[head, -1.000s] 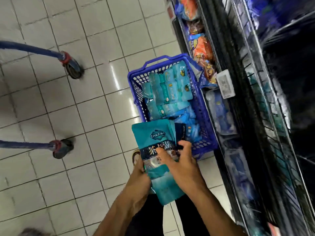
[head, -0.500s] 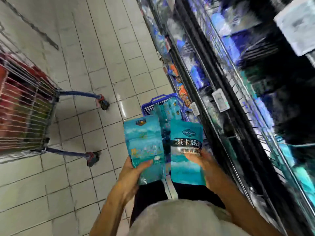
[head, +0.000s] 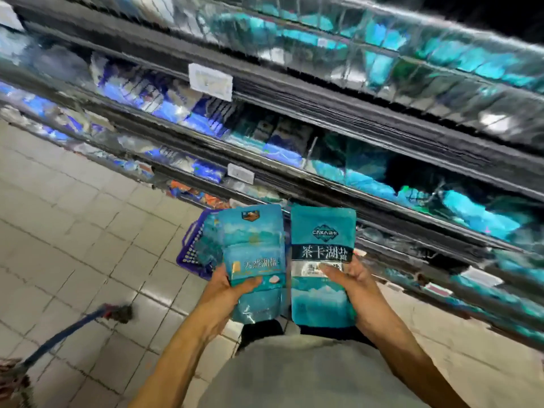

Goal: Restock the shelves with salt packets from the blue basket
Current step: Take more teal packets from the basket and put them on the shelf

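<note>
Nearest the camera, the person's grey shirt (head: 309, 375) fills the lower frame, with both forearms reaching forward. The left hand (head: 223, 293) grips the left salt packet (head: 254, 260) low on its body, thumb curled across the front. This pouch is pale teal with a mountain-lake print, a small badge at the top that cannot be read, and white Chinese characters reading roughly "天然湖盐". The right hand (head: 353, 285) grips the right salt packet (head: 322, 263), thumb across the front and fingers wrapped behind its right edge. This pouch is a deeper teal, upright, with a diamond logo reading "CAKA", a dark band printed "茶卡湖盐", and a silver strip below whose text is partly hidden by the thumb. The two packets stand side by side, edges nearly touching.

Just beyond the left hand, the blue basket (head: 190, 254) sits on the tiled floor (head: 73, 231), mostly hidden behind the packets. Beyond the hands, the shelves (head: 338, 113) carry blurred teal and blue packets; two white price tags (head: 210, 81) are illegible. Left of the left forearm, a blue trolley leg (head: 70, 328) ends in a wheel.
</note>
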`<action>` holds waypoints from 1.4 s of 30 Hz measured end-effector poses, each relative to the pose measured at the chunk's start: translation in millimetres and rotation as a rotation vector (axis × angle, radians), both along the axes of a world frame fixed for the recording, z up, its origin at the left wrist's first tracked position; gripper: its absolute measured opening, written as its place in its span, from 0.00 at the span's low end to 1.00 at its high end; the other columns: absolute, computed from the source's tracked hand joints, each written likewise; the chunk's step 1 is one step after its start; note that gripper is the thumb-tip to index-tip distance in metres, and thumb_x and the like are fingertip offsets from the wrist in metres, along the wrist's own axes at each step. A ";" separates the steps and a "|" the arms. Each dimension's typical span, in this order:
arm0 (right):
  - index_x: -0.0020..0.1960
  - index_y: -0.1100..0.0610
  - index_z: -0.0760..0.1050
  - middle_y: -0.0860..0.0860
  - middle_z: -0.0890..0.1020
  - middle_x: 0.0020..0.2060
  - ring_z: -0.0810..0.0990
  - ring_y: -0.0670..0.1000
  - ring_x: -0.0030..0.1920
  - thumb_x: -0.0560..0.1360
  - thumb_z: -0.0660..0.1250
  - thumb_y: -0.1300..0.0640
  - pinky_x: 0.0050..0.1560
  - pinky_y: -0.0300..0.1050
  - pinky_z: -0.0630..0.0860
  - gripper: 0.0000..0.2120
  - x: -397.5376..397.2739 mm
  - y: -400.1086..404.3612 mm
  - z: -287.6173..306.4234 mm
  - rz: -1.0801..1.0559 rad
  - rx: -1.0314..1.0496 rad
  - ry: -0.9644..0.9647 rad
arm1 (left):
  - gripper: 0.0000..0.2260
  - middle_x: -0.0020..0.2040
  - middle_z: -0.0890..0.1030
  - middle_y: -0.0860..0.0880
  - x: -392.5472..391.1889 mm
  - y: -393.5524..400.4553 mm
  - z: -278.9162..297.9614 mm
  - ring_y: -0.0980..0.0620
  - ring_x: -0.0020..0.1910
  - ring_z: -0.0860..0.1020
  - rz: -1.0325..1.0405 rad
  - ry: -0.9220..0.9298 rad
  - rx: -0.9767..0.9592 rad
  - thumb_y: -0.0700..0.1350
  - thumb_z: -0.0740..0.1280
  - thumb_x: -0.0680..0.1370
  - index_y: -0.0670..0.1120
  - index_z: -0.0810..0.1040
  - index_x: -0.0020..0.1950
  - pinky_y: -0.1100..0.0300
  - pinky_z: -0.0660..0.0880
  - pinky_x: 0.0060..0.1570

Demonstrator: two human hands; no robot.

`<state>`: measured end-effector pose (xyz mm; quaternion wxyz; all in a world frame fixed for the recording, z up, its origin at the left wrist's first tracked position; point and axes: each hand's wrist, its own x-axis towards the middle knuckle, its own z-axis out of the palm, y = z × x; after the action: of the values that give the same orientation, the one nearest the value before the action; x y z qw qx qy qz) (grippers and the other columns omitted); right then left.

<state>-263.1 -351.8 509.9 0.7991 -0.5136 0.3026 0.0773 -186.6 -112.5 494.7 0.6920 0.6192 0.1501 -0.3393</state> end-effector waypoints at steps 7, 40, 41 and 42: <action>0.65 0.56 0.76 0.59 0.85 0.56 0.85 0.63 0.54 0.66 0.82 0.54 0.52 0.62 0.82 0.30 -116.7 -45.1 13.3 -0.447 -0.023 -0.007 | 0.13 0.44 0.84 0.70 -19.5 -104.4 15.8 0.71 0.44 0.82 -0.452 0.014 0.031 0.57 0.80 0.66 0.58 0.81 0.46 0.64 0.78 0.44; 0.60 0.55 0.75 0.54 0.87 0.52 0.87 0.55 0.48 0.66 0.77 0.58 0.40 0.44 0.83 0.24 -506.7 -349.3 78.6 -1.235 -0.204 -0.144 | 0.19 0.53 0.87 0.47 -325.5 -574.5 107.5 0.46 0.48 0.86 -1.040 -0.137 -0.183 0.52 0.75 0.66 0.52 0.83 0.56 0.51 0.83 0.38; 0.60 0.55 0.75 0.54 0.87 0.52 0.88 0.55 0.47 0.65 0.77 0.58 0.40 0.44 0.83 0.24 -505.8 -366.3 83.1 -1.240 -0.216 -0.156 | 0.18 0.52 0.87 0.47 -324.9 -590.5 113.8 0.47 0.48 0.86 -1.032 -0.144 -0.201 0.51 0.75 0.67 0.52 0.83 0.56 0.52 0.83 0.38; 0.59 0.55 0.75 0.54 0.87 0.51 0.88 0.55 0.47 0.65 0.77 0.58 0.40 0.44 0.83 0.24 -504.7 -383.8 88.5 -1.241 -0.230 -0.164 | 0.17 0.52 0.87 0.48 -323.5 -606.8 120.4 0.48 0.48 0.86 -1.031 -0.151 -0.219 0.51 0.75 0.67 0.53 0.84 0.55 0.52 0.83 0.39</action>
<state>-767.8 -735.6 598.4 0.6554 -0.3295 0.4881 -0.4728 -510.1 -719.3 615.1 0.5050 0.5596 -0.2601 -0.6035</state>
